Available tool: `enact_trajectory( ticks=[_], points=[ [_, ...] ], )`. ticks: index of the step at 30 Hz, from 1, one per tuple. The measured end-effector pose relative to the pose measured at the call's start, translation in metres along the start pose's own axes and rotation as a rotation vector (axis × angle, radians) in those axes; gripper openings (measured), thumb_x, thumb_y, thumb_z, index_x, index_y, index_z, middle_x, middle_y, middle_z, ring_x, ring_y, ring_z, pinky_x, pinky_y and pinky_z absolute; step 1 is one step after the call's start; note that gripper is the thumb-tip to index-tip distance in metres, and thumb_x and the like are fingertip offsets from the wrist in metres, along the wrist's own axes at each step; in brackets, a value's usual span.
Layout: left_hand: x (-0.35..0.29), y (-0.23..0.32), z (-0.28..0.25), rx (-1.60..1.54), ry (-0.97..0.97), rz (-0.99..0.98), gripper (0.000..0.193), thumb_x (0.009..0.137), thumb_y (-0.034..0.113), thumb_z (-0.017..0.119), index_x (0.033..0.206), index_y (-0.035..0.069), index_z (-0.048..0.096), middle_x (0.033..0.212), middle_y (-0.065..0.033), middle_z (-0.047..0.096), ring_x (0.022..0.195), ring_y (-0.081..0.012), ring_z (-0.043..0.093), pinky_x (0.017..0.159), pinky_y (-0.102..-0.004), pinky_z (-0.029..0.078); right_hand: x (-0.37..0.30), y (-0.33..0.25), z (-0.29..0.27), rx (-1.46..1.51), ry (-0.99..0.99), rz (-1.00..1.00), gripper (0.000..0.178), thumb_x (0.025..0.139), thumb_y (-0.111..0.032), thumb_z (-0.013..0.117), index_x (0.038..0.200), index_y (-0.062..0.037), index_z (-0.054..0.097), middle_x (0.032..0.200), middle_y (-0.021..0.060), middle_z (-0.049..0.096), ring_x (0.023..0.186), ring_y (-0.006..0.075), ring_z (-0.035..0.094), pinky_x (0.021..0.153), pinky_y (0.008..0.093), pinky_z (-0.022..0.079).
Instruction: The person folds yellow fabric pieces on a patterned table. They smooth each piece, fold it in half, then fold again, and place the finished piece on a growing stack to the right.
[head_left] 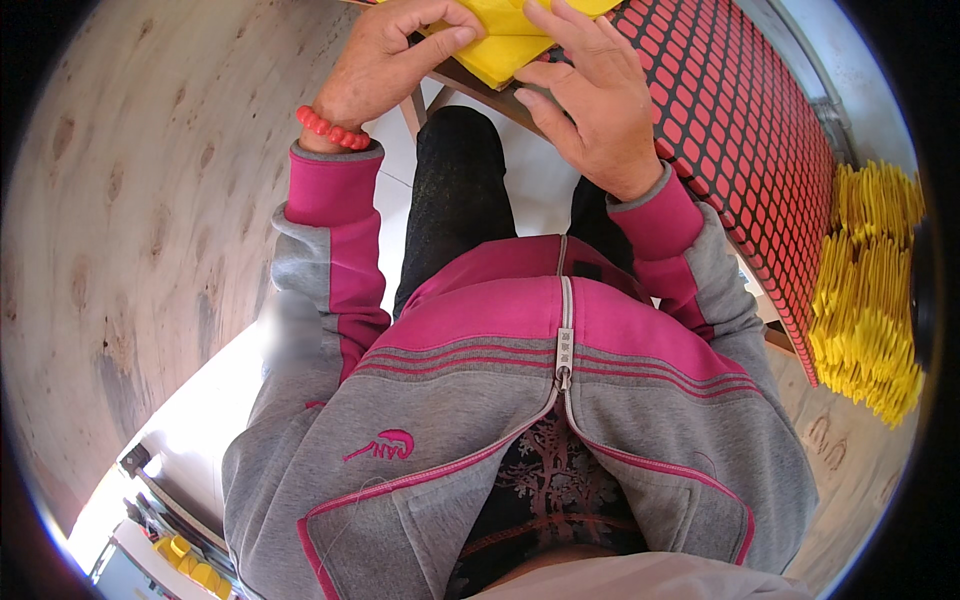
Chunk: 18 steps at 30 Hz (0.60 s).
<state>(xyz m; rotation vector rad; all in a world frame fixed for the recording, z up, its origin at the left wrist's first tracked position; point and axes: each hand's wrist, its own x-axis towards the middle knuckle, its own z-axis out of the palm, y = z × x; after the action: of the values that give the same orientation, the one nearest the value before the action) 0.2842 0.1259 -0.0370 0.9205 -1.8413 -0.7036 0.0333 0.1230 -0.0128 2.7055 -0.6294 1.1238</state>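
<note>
A folded yellow sheet (500, 62), of paper or thin cloth, lies at the top of the view, its pointed corner toward me. Its far part is cut off by the picture's edge. My left hand (395, 60) pinches the left side of this sheet between thumb and forefinger. My right hand (600, 105) is on the sheet's right side, fingers stretched and spread. Its upper fingertips rest on the yellow surface, while the thumb stands apart near the corner.
A table (735, 140) with a red-and-black patterned cover extends along the right. Beyond its edge stand stacks of folded yellow pieces (865, 300). A pale wooden panel (150, 190) fills the left side. Small yellow objects (190, 568) show at the lower left.
</note>
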Motion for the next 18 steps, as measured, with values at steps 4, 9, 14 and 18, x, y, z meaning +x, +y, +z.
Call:
enact_trajectory(
  ticks=[4, 9, 14, 18],
  points=[
    [-0.0002, -0.0008, 0.0009, -0.043, 0.009, -0.005, 0.008, 0.098, 0.007, 0.065, 0.096, 0.000, 0.068, 0.089, -0.0039, 0.063, 0.082, -0.0124, 0.058, 0.073, -0.0275, 0.046, -0.0008, -0.0008, -0.0002, 0.014, -0.031, 0.019, 0.020, 0.086, -0.020, 0.073, 0.102, -0.0073, 0.075, 0.136, 0.0179, 0.063, 0.130, 0.0351, 0.058, 0.111, 0.0496, 0.041],
    [-0.0001, -0.0002, 0.0014, -0.039, 0.011, -0.010, 0.008, 0.098, 0.007, 0.065, 0.096, 0.000, 0.068, 0.089, -0.0036, 0.063, 0.082, -0.0118, 0.058, 0.073, -0.0271, 0.045, -0.0003, 0.0009, 0.0008, 0.009, -0.040, 0.040, 0.023, 0.087, -0.020, 0.073, 0.103, -0.0045, 0.073, 0.136, 0.0194, 0.062, 0.130, 0.0361, 0.057, 0.111, 0.0502, 0.041],
    [-0.0005, 0.0002, 0.0006, -0.048, 0.009, -0.035, 0.009, 0.099, 0.008, 0.065, 0.096, 0.000, 0.068, 0.089, -0.0038, 0.063, 0.082, -0.0118, 0.058, 0.072, -0.0266, 0.045, 0.0007, 0.0009, 0.0023, 0.025, -0.043, 0.075, 0.027, 0.088, -0.019, 0.073, 0.109, -0.0026, 0.071, 0.136, 0.0206, 0.062, 0.130, 0.0372, 0.057, 0.111, 0.0508, 0.041],
    [-0.0006, 0.0002, -0.0002, -0.008, 0.008, -0.011, 0.009, 0.099, 0.009, 0.065, 0.097, 0.001, 0.069, 0.090, -0.0038, 0.064, 0.082, -0.0115, 0.058, 0.072, -0.0264, 0.045, 0.0021, 0.0005, 0.0024, 0.027, -0.034, 0.088, 0.029, 0.087, -0.017, 0.073, 0.112, -0.0017, 0.069, 0.135, 0.0213, 0.062, 0.128, 0.0387, 0.058, 0.111, 0.0509, 0.041]
  ],
)
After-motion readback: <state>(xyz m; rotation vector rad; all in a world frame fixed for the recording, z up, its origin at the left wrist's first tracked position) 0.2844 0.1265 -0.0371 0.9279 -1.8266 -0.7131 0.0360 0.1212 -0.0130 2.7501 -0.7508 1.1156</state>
